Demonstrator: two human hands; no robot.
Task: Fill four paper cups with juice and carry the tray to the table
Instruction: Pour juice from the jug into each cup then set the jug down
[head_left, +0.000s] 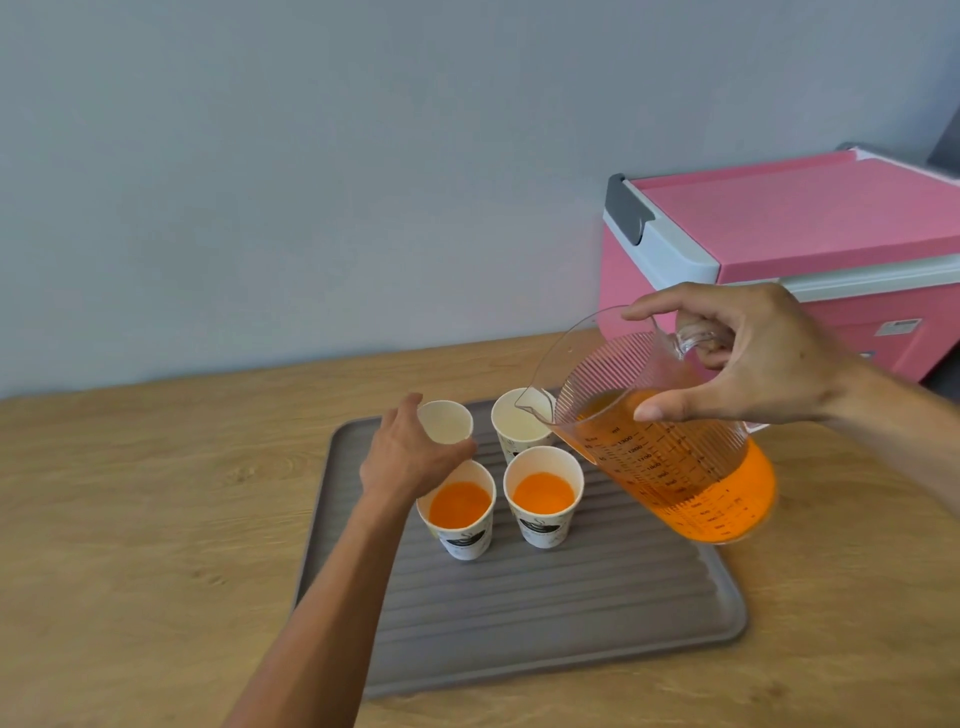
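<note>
Head view, right grip on jug handle

A plain, pale grey-blue painted wall fills the upper half, evenly lit with no hard shadows. Below it runs a light oak-grain wooden desk. At the right, against the wall, sits a pink plastic cooler box with white trim and a grey latch.

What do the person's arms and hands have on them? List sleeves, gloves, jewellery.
Nothing worn shows. The left hand and right hand are bare, with no gloves, rings or watch in view. Both forearms are uncovered to the frame edge; no sleeve is visible.
</note>
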